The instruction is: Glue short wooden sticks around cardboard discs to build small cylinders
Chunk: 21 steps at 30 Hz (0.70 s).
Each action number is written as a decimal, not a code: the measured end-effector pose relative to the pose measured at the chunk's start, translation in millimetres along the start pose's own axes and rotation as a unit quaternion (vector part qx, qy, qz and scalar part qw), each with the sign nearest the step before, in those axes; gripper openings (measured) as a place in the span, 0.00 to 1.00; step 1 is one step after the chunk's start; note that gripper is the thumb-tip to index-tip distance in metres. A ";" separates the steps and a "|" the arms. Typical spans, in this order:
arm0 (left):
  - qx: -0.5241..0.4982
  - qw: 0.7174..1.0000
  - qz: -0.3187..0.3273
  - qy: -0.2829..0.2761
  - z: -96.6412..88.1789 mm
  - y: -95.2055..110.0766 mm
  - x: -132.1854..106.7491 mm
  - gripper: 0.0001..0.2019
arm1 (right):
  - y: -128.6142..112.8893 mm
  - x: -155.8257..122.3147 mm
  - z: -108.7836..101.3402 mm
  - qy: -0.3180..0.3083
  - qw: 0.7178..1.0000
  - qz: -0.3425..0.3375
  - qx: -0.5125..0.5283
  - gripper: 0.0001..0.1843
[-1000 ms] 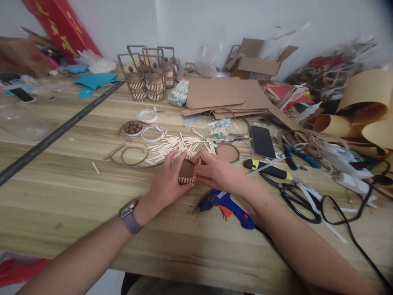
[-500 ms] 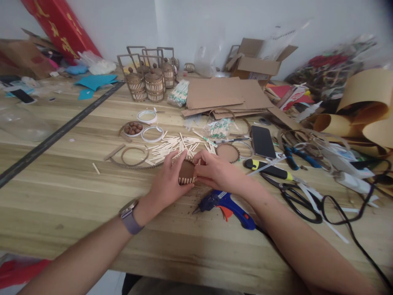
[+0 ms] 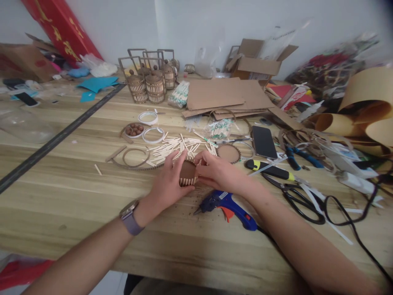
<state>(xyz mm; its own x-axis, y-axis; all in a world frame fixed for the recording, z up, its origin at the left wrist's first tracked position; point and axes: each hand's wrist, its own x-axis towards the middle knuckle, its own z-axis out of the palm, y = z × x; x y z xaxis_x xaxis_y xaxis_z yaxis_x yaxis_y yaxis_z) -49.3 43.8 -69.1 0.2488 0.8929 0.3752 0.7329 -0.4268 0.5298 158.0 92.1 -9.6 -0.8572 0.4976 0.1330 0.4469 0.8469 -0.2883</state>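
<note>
My left hand (image 3: 167, 179) curves around a small round cardboard base (image 3: 187, 169), thumb at the near side and fingers at the far side. Short pale wooden sticks stand in a row along the base's near rim. At its right edge, my right hand (image 3: 216, 170) has its fingertips pinched together against the rim; what lies between them is hidden. Loose short sticks (image 3: 172, 147) are heaped just beyond the hands. A second round cardboard base (image 3: 229, 153) with a notched dark rim lies beyond my right hand. Below that hand rests a blue glue gun (image 3: 227, 207).
Scissors (image 3: 302, 203), a box cutter (image 3: 270, 169), a phone (image 3: 264, 141) and pliers (image 3: 302, 157) lie to the right. Brown beads (image 3: 134, 130) and tape rolls (image 3: 147, 117) sit at left centre. Behind stand several small handled baskets (image 3: 155, 88) and flat cardboard sheets (image 3: 215, 93).
The view has shifted very slightly, so everything sits a little lower and further right. Both hands keep nearly the same hold at the round base.
</note>
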 end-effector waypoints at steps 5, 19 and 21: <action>-0.001 1.000 0.001 0.002 0.6 -0.4 0.1 0.57 | 0.7 0.0 1.0 0.000 1.000 0.005 0.017 0.06; 0.009 1.000 -0.004 0.012 2.9 -1.9 0.9 0.53 | -1.2 0.6 -1.2 -0.025 0.998 0.013 -0.057 0.08; 0.005 1.000 -0.001 0.013 2.9 -1.8 0.8 0.52 | -2.2 0.2 -1.9 -0.026 0.998 0.010 -0.061 0.10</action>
<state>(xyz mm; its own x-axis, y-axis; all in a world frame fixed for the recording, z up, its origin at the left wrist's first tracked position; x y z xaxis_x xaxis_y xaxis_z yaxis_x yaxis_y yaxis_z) -48.6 45.7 -72.0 0.2300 0.8899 0.3939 0.7393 -0.4230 0.5239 157.3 90.7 -7.2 -0.8578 0.5079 0.0788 0.4901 0.8545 -0.1718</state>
